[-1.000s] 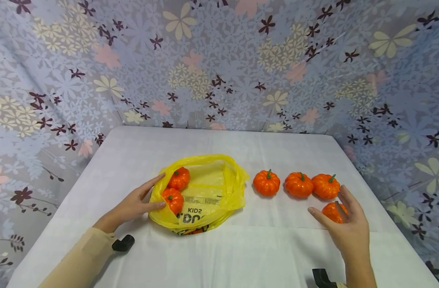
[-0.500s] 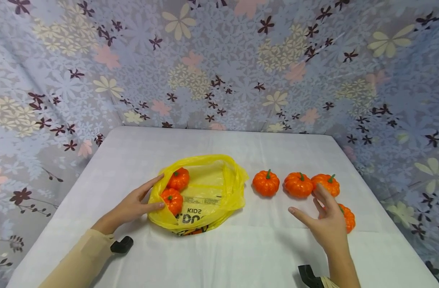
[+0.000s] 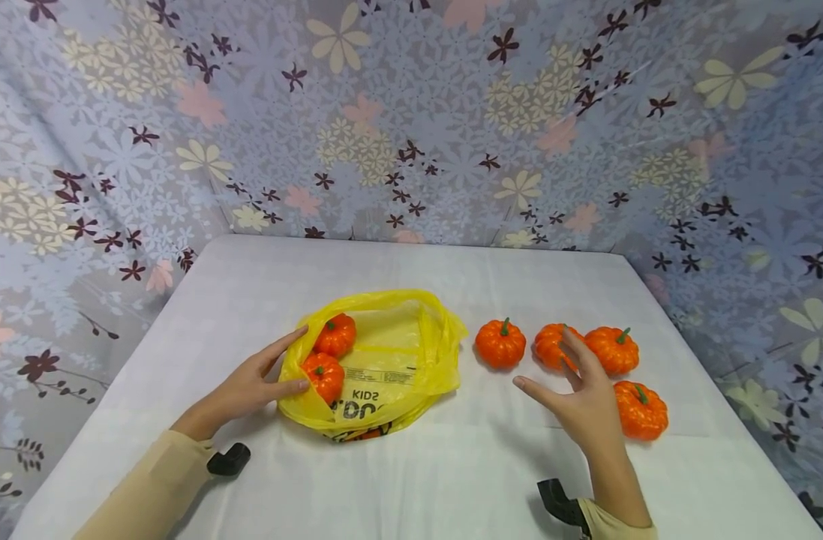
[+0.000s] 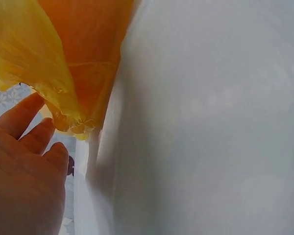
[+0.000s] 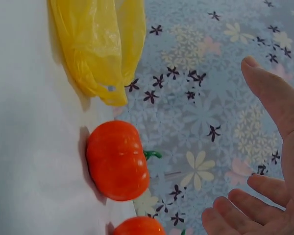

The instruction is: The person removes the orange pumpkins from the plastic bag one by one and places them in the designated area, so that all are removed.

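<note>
On the table lies a yellow plastic bag (image 3: 377,412), its mouth spread wide, holding two small orange pumpkins: one upper pumpkin (image 3: 335,335) and one lower pumpkin (image 3: 325,376). My left hand (image 3: 254,386) touches the bag's left side, thumb and fingers spread apart; the left wrist view shows loosely extended fingers (image 4: 36,134) against the crumpled plastic. To the right, my right hand (image 3: 583,401) hovers over the table, fingers parted and nothing held. Its fingers overlap the middle pumpkin (image 3: 551,347) of the back row. Left of that sits another pumpkin (image 3: 500,343) with a green stem.
Further right is a pumpkin (image 3: 612,351), and nearer the front another pumpkin (image 3: 642,410) lies beside my right wrist. A white cloth covers the table (image 3: 425,495). Behind hangs a floral curtain (image 3: 411,112).
My right hand has moved left from the front right pumpkin, uncovering it, and now hovers before the middle of the row. The left hand and the bag have stayed in place.
</note>
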The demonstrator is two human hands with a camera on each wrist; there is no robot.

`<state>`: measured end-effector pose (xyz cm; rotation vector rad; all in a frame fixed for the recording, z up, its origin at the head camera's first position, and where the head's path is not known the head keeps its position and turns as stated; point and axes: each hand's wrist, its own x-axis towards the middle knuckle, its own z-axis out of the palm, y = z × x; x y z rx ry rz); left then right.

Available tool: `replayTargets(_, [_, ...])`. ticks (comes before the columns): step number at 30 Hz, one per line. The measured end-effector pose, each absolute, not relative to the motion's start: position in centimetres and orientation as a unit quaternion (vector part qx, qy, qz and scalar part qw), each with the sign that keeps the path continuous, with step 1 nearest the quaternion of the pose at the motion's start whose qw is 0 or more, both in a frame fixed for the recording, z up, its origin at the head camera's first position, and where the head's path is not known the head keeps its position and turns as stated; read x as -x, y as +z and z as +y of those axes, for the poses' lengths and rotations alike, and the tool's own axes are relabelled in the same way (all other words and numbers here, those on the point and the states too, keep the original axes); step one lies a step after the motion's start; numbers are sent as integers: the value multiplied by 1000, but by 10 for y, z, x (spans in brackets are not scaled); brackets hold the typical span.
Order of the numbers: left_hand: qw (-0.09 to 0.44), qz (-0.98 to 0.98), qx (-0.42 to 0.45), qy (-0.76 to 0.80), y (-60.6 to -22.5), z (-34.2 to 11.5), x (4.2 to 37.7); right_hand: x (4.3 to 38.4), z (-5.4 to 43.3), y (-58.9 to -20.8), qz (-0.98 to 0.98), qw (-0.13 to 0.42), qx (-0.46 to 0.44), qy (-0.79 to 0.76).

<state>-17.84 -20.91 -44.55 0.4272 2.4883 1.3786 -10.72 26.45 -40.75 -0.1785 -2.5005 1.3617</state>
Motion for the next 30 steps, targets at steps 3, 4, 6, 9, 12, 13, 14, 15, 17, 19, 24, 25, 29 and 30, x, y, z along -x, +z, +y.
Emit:
replayTargets(3, [130,859,-150,473,-445,-210,179,113,261,-408,-869,129,51,475])
replayTargets(4, [130,859,-150,472,-445,-210,179,115,259,-408,-870,124,48,475])
replayTargets(6, [131,859,-150,472,-445,-210,179,120,256,-408,-868,115,38,481])
replayTargets(9, [132,860,-147,470,-445,-210,179,127,251,-409,-869,111,18,482])
replayTargets(12, [132,862,-146,468,-446,-210,178,133,245,-410,-869,105,-1,483])
replayTargets(13, [132,861,-146,469,-446,-210,178,135,242,-410,-871,103,-6,481])
replayTargets(14, [131,861,-146,469,-446,-210,178,137,239,-410,-870,99,-11,483])
replayTargets(15, [131,861,-146,469,-446,-210,177,139,237,-411,-870,95,-14,485])
replayTargets(17, [130,862,-147,468,-446,-209,177,142,231,-412,-867,88,-21,490])
replayTargets(19, [128,863,-147,466,-445,-209,177,145,224,-414,-867,81,-25,490])
replayTargets(24, [125,867,-149,459,-444,-208,177,149,209,-418,-877,62,-33,476])
replayTargets(25, [125,867,-149,458,-444,-208,178,150,206,-419,-876,58,-38,477])
replayTargets(29, [128,866,-147,460,-444,-207,178,152,196,-423,-859,44,-60,506])
replayTargets(30, [129,866,-146,461,-445,-207,178,153,194,-424,-856,42,-64,511])
